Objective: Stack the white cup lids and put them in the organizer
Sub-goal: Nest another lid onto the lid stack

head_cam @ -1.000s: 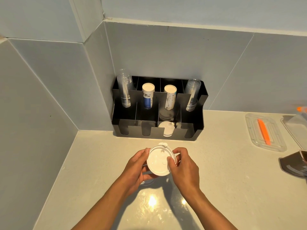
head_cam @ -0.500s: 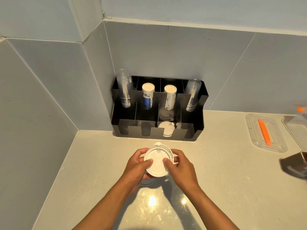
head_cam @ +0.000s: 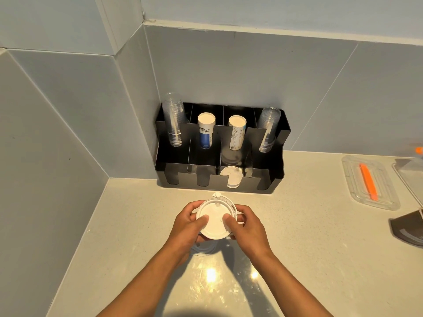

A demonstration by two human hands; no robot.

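A black organizer (head_cam: pixel 278 177) stands in the corner at 12 o'clock, against the tiled wall (head_cam: pixel 251 72) on a pale counter (head_cam: pixel 309 259). Its back row, left to right, holds a clear cup stack (head_cam: pixel 173 120), a paper cup stack with a blue band (head_cam: pixel 206 130), a paper cup stack with a line drawing (head_cam: pixel 237 132) and a second clear stack (head_cam: pixel 267 130), all upside down. The print on the paper cups is too small to read. In the front row, third slot from the left, a white lid (head_cam: pixel 233 177) leans upright behind the notch; the other front slots look dark and I cannot tell their contents.

Below the organizer, near centre, both hands hold the lids (head_cam: pixel 215 219) above the counter, flat face up and tilted toward the camera. The left hand (head_cam: pixel 187 227) grips the rim at 9 o'clock with its thumb pressed on the top face. The right hand (head_cam: pixel 246 225) closes on the rim at 3 o'clock, thumb also on the face. A small tab sticks out at the lids' 12 o'clock edge. How many lids are nested there cannot be told.

At 3 o'clock, well apart from the hands, a clear tray (head_cam: pixel 370 181) carries an orange stick (head_cam: pixel 368 181). A dark object (head_cam: pixel 407 227) sits at the right edge, cut off.
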